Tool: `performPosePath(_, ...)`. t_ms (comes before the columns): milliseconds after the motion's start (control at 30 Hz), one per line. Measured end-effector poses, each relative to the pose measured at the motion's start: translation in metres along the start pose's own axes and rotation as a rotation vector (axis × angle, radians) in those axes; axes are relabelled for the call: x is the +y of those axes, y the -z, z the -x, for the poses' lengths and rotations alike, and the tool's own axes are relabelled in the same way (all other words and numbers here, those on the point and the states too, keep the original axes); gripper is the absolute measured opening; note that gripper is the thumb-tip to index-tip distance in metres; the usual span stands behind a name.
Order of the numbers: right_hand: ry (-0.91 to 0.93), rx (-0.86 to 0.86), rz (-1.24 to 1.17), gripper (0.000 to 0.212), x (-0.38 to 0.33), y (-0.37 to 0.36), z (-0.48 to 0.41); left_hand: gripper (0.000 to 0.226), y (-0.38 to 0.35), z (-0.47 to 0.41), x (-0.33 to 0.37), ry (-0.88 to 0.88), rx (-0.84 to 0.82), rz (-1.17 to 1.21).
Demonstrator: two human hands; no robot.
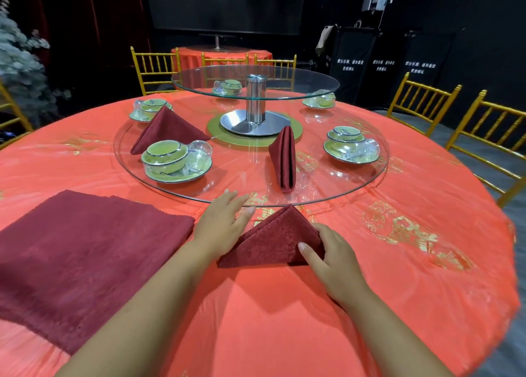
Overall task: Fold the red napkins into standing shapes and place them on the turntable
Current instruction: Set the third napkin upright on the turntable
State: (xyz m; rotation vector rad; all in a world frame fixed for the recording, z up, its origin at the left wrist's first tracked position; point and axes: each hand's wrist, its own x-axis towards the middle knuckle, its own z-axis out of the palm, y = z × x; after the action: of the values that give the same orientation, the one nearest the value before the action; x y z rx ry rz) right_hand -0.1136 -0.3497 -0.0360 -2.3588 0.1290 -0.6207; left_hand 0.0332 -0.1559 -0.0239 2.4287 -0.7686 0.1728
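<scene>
Standing tent-like, the napkin (273,237) is pinched by the right fingers (308,253), left fingers (238,206) straight beside it.

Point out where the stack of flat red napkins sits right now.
In the head view, the napkin stack lies on the tablecloth at near left, just left of the left hand, outside the glass turntable.

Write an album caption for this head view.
Left hand and right hand steady a folded napkin on the tablecloth; two finished napkins stand on the glass turntable.
</scene>
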Motion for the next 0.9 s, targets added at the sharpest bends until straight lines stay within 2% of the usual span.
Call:
performPosePath(100,0.007,0.007,-0.005,0.033,0.001,0.000,0.000,0.056,0.000,-0.008,-0.016,-0.007,-0.143,-0.250)
performPosePath(333,0.008,0.001,-0.008,0.032,0.003,0.000,0.000,0.053,0.003,-0.005,-0.029,-0.022,-0.096,-0.450)
performPosePath(567,0.024,-0.002,-0.009,0.031,0.000,0.001,0.000,0.052,0.001,-0.004,-0.026,0.152,-0.003,-0.597)
performPosePath(767,0.034,0.006,0.002,0.028,0.000,0.001,0.000,0.063,0.014,-0.008,-0.036,0.306,-0.036,-0.706)
performPosePath(900,0.030,0.004,0.009,0.017,0.000,0.000,0.001,0.067,0.036,-0.012,-0.047,0.385,-0.073,-0.717)
